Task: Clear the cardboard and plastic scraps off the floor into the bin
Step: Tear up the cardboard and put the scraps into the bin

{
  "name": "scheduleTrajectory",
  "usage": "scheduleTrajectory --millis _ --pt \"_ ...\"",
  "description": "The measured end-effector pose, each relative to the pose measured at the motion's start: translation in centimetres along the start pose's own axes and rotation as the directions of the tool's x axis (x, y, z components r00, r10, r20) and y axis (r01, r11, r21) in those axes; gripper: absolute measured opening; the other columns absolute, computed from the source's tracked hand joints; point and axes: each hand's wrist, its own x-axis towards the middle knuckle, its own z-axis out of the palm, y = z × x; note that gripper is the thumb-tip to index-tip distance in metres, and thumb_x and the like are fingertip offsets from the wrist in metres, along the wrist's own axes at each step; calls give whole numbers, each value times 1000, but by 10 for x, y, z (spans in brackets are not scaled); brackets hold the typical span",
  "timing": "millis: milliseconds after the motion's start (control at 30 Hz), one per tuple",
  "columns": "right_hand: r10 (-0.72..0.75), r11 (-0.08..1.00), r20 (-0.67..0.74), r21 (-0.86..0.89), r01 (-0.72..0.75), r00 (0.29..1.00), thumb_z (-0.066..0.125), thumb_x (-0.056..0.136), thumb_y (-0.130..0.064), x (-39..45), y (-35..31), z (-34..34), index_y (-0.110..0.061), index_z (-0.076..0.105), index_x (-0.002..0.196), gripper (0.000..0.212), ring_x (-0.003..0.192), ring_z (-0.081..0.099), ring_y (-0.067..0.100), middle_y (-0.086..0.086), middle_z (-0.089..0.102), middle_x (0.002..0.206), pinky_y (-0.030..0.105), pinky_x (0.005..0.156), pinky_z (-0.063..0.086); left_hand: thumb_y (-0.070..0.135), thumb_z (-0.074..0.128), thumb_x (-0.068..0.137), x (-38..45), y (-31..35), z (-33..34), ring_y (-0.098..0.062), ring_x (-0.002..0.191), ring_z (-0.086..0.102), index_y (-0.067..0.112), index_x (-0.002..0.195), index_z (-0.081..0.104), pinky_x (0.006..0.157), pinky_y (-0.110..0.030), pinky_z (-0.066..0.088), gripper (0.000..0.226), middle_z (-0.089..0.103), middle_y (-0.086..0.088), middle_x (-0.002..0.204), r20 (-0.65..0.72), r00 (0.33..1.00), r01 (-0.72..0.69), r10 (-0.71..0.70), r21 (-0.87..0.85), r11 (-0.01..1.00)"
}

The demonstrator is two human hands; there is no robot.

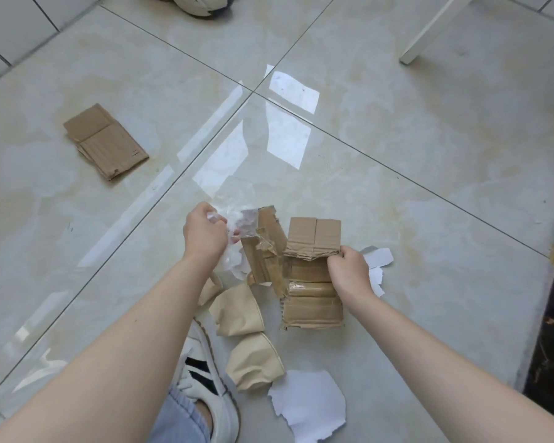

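While the left hand clutches crumpled plastic and the right hand pinches the torn, taped cardboard just above the floor, loose flaps could rip free and drop. No bin is in view. Crushed paper cups, white paper scraps and a flat cardboard piece lie uncollected.
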Motion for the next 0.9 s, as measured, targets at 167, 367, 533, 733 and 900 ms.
scheduleTrajectory --millis 167,367,533,733,900 --pt "40 994 59 101 -46 997 42 86 -12 -5 -8 -12 -16 45 75 12 64 34 19 -2 41 67 28 54 25 22 58 86 -4 4 -5 -22 80 53 19 99 55 69 -32 43 14 56 -6 106 41 997 60 -60 21 998" --pt "19 967 196 245 -68 980 38 84 -1 -19 -17 -8 -19 48 73 23 58 36 16 -2 41 66 23 48 27 67 67 72 -16 4 6 -24 132 41 11 144 34 101 -35 37 97 40 -3 145 364 903 245 -226 -7 969" --pt "34 982 243 173 -78 969 44 82 -4 -13 -10 -8 -15 49 81 12 59 38 17 0 42 69 27 51 29 36 78 76 -26 3 11 -14 74 62 14 86 60 68 -27 51 30 66 -1 83 400 889 249 -224 -10 968" --pt "-100 990 70 -91 106 993 59 84 -16 10 8 -26 -15 62 92 9 86 60 19 -6 60 81 28 73 46 14 72 84 -20 -4 12 -26 75 63 11 81 66 63 -29 51 7 65 -6 78 290 938 194 -191 17 981" --pt "-166 913 -31 -383 141 986 52 87 -12 20 21 -29 -13 60 88 9 96 61 31 8 65 88 35 81 49 15 63 89 -21 -9 23 -28 94 61 10 106 65 77 -29 47 18 65 -7 100 286 957 -46 -51 323 945"
